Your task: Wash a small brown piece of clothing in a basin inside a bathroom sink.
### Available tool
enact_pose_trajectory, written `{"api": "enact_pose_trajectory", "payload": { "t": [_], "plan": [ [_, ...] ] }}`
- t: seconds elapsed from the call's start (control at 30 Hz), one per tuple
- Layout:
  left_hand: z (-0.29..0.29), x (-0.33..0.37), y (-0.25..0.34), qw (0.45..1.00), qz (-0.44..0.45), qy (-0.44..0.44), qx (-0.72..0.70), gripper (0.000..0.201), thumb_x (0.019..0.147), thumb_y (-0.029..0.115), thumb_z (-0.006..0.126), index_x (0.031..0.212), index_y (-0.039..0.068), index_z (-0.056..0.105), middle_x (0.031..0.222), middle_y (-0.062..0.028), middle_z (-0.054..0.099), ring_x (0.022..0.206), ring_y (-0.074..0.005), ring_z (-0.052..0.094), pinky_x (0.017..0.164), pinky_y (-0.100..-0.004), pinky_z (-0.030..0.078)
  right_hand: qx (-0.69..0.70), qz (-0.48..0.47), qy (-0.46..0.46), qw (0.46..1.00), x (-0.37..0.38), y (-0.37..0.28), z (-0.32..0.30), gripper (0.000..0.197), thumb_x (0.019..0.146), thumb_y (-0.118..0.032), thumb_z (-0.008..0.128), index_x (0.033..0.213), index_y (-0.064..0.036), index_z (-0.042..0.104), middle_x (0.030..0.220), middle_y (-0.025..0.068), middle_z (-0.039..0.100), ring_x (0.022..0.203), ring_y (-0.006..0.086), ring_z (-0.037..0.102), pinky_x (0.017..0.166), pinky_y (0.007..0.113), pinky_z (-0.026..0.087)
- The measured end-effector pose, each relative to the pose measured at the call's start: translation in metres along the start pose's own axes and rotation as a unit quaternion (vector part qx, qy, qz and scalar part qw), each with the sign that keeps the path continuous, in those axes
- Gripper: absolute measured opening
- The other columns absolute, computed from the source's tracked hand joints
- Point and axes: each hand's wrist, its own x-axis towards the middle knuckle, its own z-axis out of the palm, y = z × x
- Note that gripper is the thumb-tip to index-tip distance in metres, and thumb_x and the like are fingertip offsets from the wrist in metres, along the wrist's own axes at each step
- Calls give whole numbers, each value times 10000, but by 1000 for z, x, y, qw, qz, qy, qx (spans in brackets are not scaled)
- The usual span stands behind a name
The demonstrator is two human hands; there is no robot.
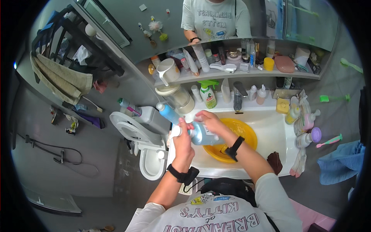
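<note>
Head view | frame centre: clear blue bottle (201, 135) is held tilted near yellow basin (249, 133), gripped by left hand (184, 145) at its neck; right hand (210, 121) is curled close, contact cannot be told | risk: slim blue bottle (169, 113) could be knocked by left fingers; slackened grip could cause dropping | room: bounded above by shelf (278, 73), left open at sink's (272, 123) right.

I log one translucent pale-blue bottle (203, 134), one sky-blue bottle (169, 113) with white cap (160, 106), one orange-yellow basin (250, 145) and one white sink (272, 123). Also on my remote feed I enter: spray trigger (209, 83), bright green; towel (63, 79), plain beige; cloth (340, 164), blue; wristbands (234, 149), black; shirt (216, 216), white with pink and yellow print.
</note>
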Motion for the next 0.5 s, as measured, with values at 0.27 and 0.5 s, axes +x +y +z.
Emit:
{"api": "enact_pose_trajectory", "payload": {
  "t": [0.27,0.5],
  "plan": [
    [-24,10,16,1000,-8,-12,-9,427,1007,493,490,740,160,483,771,24,577,665,-49,430,547,-231,254,-618,134,-23,774,-6,197,-148,230,909,-142,541,1075,-8,625,1135,197,655,1086,381,611,896,470,491],
    [-36,22,13,999,-10,45,-24,427,1000,507,498,751,162,470,799,36,577,721,-64,456,611,-231,301,-328,353,-219,848,-40,161,-104,201,845,-159,621,999,-40,674,1163,183,647,985,291,632,776,401,516]
  ]
}}
